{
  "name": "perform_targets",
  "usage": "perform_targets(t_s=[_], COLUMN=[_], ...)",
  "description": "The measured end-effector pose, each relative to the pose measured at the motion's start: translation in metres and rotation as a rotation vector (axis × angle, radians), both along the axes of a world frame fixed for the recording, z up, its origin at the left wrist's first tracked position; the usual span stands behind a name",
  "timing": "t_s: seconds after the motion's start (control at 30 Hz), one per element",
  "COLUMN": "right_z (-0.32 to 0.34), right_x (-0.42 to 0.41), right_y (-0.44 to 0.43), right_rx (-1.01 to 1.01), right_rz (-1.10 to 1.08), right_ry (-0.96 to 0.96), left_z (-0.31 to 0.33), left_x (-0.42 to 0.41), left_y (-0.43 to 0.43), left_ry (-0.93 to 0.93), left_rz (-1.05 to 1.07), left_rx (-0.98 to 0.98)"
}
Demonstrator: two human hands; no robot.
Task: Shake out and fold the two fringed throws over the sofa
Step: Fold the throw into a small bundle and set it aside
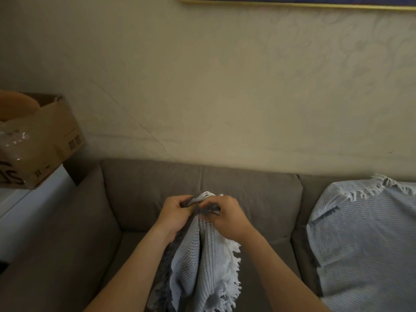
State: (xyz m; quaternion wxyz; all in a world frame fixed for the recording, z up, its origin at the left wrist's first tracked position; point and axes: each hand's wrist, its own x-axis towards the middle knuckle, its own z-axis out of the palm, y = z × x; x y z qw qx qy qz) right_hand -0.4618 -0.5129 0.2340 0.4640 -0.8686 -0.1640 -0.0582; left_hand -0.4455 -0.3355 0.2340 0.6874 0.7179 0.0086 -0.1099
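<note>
You hold the throw (202, 262) bunched by its top edge in front of the sofa (146, 188), above the left seat. The pale blue knit hangs straight down between your forearms and out of the bottom of the view. White fringe (233, 266) trails down its right side, and a darker grey fold shows on its left.

Your left hand (173, 212) grips the gathered edge, fingers (183, 202) curled round the cloth. Your right hand (227, 215), almost touching the left, pinches a tuft of dark fringe at the top, its fingers (211, 204) pressed together on it.

The second throw (364, 233), also pale blue, lies spread over the sofa's right cushion and back, well apart from your hands. Its fringe sits along the top edge, with one corner turned over.

At the far left a tilted cardboard box (45, 140) rests on a white desk (22, 210) beside the sofa arm, with crumpled clear plastic (13, 140) against its near side. A cream wall (225, 86) rises behind the sofa, and the gold lower edge of a picture frame (292, 4) shows at the top.
</note>
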Motion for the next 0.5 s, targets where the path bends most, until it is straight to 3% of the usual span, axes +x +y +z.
perform_targets(t_s=[0.1, 0.2, 0.37, 0.5], right_z=[-0.011, -0.020, -0.019, -0.018], right_x=[-0.001, -0.002, -0.003, -0.002], right_y=[-0.003, -0.005, 0.000, -0.001], right_rx=[0.040, 0.027, -0.103, -0.158], right_rz=[-0.124, -0.182, -0.029, -0.011], right_ry=[-0.099, -0.212, -0.215, -0.229], left_z=[0.003, -0.001, -0.005, -0.004], left_x=[-0.004, 0.000, 0.004, 0.005], left_y=[0.004, 0.009, 0.008, 0.009], left_ry=[-0.065, -0.201, -0.412, -0.485], left_rz=[0.045, 0.033, -0.065, -0.116], left_rx=[0.019, 0.184, 0.443, 0.512])
